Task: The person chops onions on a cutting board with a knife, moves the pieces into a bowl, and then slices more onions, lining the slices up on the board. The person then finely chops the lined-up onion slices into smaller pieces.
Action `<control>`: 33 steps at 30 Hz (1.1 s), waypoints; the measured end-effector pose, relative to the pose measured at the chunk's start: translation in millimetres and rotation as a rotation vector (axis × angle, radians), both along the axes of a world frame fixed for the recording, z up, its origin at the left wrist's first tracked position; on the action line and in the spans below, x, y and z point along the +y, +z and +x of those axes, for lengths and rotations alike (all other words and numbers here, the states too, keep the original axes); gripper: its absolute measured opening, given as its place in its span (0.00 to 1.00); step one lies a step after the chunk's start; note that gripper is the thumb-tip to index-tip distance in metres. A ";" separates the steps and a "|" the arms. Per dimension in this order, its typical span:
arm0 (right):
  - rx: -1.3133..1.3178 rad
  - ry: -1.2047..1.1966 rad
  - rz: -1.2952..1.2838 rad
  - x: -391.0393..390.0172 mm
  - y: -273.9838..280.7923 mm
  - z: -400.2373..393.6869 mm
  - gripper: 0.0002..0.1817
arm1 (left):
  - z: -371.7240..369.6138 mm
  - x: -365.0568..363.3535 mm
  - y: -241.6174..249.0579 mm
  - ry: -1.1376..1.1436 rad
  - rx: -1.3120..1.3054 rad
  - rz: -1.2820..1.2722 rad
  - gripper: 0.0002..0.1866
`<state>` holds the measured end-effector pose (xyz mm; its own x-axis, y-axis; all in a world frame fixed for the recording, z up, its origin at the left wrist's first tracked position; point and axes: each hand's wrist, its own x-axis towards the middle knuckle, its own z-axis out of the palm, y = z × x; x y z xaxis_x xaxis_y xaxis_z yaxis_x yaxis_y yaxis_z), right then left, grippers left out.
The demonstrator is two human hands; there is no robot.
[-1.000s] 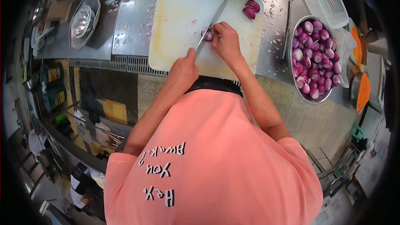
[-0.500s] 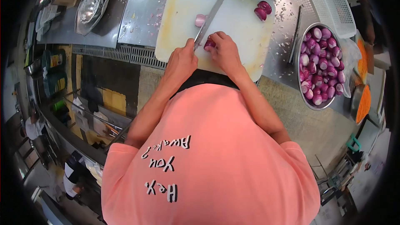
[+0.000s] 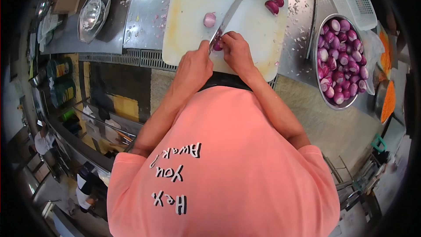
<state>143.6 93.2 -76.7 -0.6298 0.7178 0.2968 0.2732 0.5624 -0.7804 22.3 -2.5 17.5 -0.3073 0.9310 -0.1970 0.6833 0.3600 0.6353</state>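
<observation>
My left hand [image 3: 194, 66] is closed around the handle of a long knife [image 3: 233, 8], whose blade slants up and right across the white cutting board [image 3: 188, 0]. My right hand [image 3: 237, 52] pinches a small red onion [image 3: 217, 45] against the board, right beside the blade near its handle end. The fingers partly hide that onion. To the left of the blade lies a pale pink onion piece [image 3: 209, 19] on the board. Two dark purple onion pieces [image 3: 274, 3] rest together at the board's upper right.
A steel bowl [image 3: 316, 68] heaped with red onions stands right of the board, with a dark rod [image 3: 313, 26] beside it. Beyond are a white perforated basket [image 3: 353, 0] and an orange-filled bowl [image 3: 387, 102]. Onion scraps litter the steel counter [image 3: 147, 22]. A person [image 3: 83, 191] is at lower left.
The knife and my left hand have shifted slightly right, bringing the blade against the onion in my right hand. The pale onion piece has turned a little on the board.
</observation>
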 end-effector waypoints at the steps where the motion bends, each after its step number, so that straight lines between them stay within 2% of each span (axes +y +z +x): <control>1: 0.003 -0.014 -0.007 -1.3 -0.1 -0.1 0.06 | 3.7 -3.3 -13.4 0.006 0.046 -0.002 0.11; 3: 0.003 -0.023 -0.009 -3.0 -0.2 1.6 0.05 | 7.5 -3.4 -30.9 0.010 0.086 -0.008 0.11; 5: 0.023 -0.033 0.009 -3.2 -4.0 1.5 0.05 | 3.9 8.7 -41.6 -0.050 0.076 0.100 0.11; 8: 0.067 -0.045 0.035 -3.5 -4.1 2.3 0.05 | 2.4 6.8 5.4 -0.037 -0.013 -0.033 0.11; 12: 0.077 -0.060 0.036 -6.6 -11.9 4.0 0.06 | 8.5 -6.1 -24.1 -0.033 0.069 -0.025 0.11; 14: 0.088 -0.074 0.040 -8.0 -11.0 4.3 0.06 | 9.1 5.8 -41.6 -0.047 0.064 0.129 0.11; 17: 0.111 -0.077 0.046 -8.0 -9.8 5.8 0.06 | 7.1 9.7 -5.0 -0.069 0.032 0.005 0.11; 19: 0.130 -0.073 0.041 -7.6 -11.1 5.4 0.06 | 10.3 -3.0 0.1 -0.052 0.034 -0.014 0.12; 23: 0.115 -0.089 0.019 -10.3 -17.5 9.6 0.07 | 18.3 3.1 -33.2 -0.043 0.100 0.037 0.12; 27: 0.106 -0.081 0.008 -6.5 -16.0 12.6 0.06 | 2.8 9.5 -23.1 -0.064 0.031 0.121 0.13; 29: 0.066 -0.120 -0.017 -5.2 -10.7 8.8 0.06 | -5.9 -0.5 1.4 0.020 -0.008 0.025 0.12; 33: -0.095 -0.161 0.016 -15.0 10.5 -8.6 0.11 | -31.2 -17.2 2.4 0.197 0.036 0.006 0.11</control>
<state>135.1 78.2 -66.1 -0.5327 0.8073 0.2540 0.4325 0.5177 -0.7382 -8.8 -19.7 19.9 -0.4904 0.8532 -0.1777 0.6222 0.4855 0.6142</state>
